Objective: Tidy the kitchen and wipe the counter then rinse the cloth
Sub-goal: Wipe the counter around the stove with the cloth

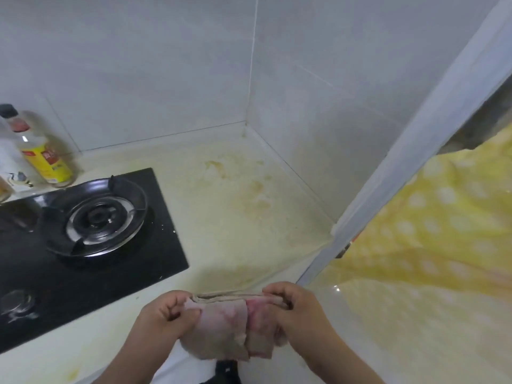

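Observation:
A folded pinkish-grey cloth (227, 325) hangs between both hands in front of the counter's near edge. My left hand (166, 314) pinches its left end with curled fingers. My right hand (293, 311) grips the right end, fingers curled over the top fold. The pale counter (235, 206) beyond the cloth carries yellowish stains toward the back corner.
A black gas hob (91, 239) with one burner fills the left of the counter. Bottles (41, 153) stand at the back left by the tiled wall. A white door frame (401, 173) and a yellow dotted curtain (432, 239) close off the right side.

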Motion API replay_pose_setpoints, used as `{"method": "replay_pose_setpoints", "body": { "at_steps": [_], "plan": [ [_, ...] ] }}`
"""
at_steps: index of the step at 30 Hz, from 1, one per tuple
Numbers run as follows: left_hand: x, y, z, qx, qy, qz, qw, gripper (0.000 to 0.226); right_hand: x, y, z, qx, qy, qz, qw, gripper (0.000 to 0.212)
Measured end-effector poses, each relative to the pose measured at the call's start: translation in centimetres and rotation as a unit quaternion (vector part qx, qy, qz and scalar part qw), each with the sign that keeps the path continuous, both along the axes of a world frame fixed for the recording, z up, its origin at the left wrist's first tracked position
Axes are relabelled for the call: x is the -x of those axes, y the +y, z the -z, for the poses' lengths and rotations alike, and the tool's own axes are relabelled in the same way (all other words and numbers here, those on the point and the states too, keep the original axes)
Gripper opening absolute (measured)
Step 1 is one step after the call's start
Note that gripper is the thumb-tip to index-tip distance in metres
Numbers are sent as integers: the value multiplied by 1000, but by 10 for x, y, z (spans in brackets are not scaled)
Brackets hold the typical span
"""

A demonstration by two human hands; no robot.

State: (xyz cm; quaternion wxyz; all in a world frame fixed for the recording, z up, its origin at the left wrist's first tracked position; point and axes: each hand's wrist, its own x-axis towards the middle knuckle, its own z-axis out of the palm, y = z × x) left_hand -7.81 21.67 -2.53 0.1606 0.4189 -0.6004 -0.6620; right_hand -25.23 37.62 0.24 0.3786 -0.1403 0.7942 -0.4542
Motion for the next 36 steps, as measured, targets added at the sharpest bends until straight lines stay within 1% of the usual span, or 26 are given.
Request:
{"method": "replay_pose_setpoints", "body": {
  "at_steps": [4,7,9,11,13,15,18,20,22,23,24,25,26,28,29,30,32,33,34,35,36],
  "plan": [
    [8,-22,27,10,-58,-18,998,22,30,-39,18,-51,18,-95,994,21],
    [12,-32,41,31,-104,-27,994,34,48,-63,27,-62,43,-160,984,23],
    [17,-36,45,45,-137,-52,988,35,56,-78,34,-64,59,-195,977,23],
    [25,-39,46,54,-162,-88,981,33,62,-93,44,-63,73,-235,967,17],
    [35,-44,49,81,-194,-112,971,33,69,-108,54,-59,96,-266,957,9],
    [45,-50,56,115,-237,-107,959,26,79,-124,65,-45,109,-280,953,8],
    [62,-57,65,121,-288,-123,942,18,95,-146,80,-44,113,-279,952,17],
    [72,-58,70,132,-304,-140,933,18,105,-157,91,-48,119,-283,950,21],
    [79,-54,74,140,-316,-163,924,15,112,-164,101,-41,131,-287,948,21],
    [80,-50,73,151,-316,-178,920,11,115,-165,104,-43,145,-295,944,23],
    [80,-44,74,185,-318,-188,910,6,118,-165,106,-49,161,-312,935,27],
    [80,-36,75,236,-323,-174,900,4,120,-163,105,-57,178,-337,923,30],
    [78,-28,79,291,-324,-130,891,17,122,-161,103,-57,191,-364,910,31],
    [69,-12,87,332,-322,16,887,61,123,-154,98,-21,235,-428,872,22],
    [64,-5,90,331,-317,68,886,74,121,-149,96,3,260,-462,848,18],
    [61,-2,95,332,-310,95,886,76,119,-145,95,16,275,-494,824,15],
    [54,1,103,331,-323,131,877,66,113,-139,96,14,273,-550,789,14],
    [53,1,103,320,-337,143,873,64,110,-135,98,3,270,-576,771,21],
    [55,0,102,315,-351,151,868,67,107,-132,100,-15,272,-603,750,36],
    [59,-1,98,305,-362,166,865,70,104,-128,103,-35,282,-631,722,52],
    [63,-2,98,291,-375,185,860,72,103,-126,106,-52,297,-656,692,64]
  ]
}}
